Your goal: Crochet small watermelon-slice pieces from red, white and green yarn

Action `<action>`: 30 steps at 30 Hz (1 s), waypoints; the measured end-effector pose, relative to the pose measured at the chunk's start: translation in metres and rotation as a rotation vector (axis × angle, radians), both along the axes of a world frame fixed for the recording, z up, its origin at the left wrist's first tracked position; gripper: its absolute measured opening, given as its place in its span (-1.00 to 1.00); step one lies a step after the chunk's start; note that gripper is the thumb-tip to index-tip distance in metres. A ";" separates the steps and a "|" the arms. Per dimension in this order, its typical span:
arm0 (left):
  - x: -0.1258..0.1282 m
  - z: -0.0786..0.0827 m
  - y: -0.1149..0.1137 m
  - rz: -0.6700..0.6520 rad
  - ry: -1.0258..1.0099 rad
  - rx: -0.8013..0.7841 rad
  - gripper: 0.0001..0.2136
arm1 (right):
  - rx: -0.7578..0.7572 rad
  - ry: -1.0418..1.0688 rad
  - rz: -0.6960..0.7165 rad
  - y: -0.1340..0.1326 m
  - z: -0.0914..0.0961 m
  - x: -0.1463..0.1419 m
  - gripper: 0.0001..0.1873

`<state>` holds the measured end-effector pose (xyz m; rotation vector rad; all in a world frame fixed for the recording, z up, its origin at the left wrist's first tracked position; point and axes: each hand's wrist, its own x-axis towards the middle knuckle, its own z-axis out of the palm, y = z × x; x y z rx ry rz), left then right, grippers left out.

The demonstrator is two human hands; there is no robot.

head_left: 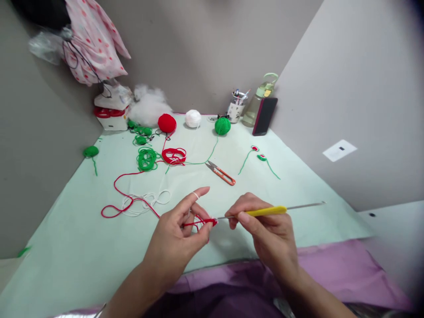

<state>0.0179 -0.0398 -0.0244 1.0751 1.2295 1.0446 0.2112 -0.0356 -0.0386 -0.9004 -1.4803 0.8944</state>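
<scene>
My right hand (265, 229) grips a crochet hook (268, 211) with a yellow handle, its metal tip pointing left into a small red crochet piece (207, 222). My left hand (182, 229) pinches that red piece between thumb and fingers, with a white strand looped over the raised index finger. Red yarn (132, 201) trails from the piece across the pale green table cover (66, 247) toward a red yarn ball (167, 123) at the back. Loose white yarn (145, 204) lies beside the red strand.
Orange-handled snips (221, 172) lie mid-table. A white ball (193, 118), a green ball (222, 126), green yarn coils (147, 159), a red coil (174, 155), and two small finished pieces (258, 153) sit further back. A cup of tools (236, 108), bottle (261, 99), phone (265, 115) and stuffing (149, 106) line the wall.
</scene>
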 end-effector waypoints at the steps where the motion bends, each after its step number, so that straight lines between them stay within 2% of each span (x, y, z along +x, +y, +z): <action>1: 0.000 0.001 0.000 0.009 0.020 0.010 -0.48 | 0.010 -0.019 0.004 -0.001 0.001 0.001 -0.86; 8: -0.001 -0.001 0.000 0.041 0.143 0.116 -0.50 | 0.084 -0.114 0.022 -0.009 0.003 0.004 -0.84; 13: -0.005 -0.002 0.001 0.017 0.215 0.196 -0.51 | -0.049 0.005 -0.015 -0.009 0.003 0.006 -0.87; 19: -0.002 0.007 -0.001 0.022 -0.001 -0.004 -0.50 | -0.201 0.265 0.133 0.000 -0.002 -0.004 -0.89; 22: 0.001 0.004 -0.001 -0.019 -0.123 -0.046 -0.51 | -0.126 0.235 0.112 0.001 -0.007 -0.014 -0.90; 28: 0.001 -0.008 0.003 -0.015 -0.339 -0.063 -0.60 | 0.038 0.126 0.072 0.000 -0.010 -0.024 -0.81; 30: 0.002 -0.012 0.004 -0.013 -0.385 -0.053 -0.63 | 0.099 0.037 0.008 -0.002 -0.010 -0.024 -0.79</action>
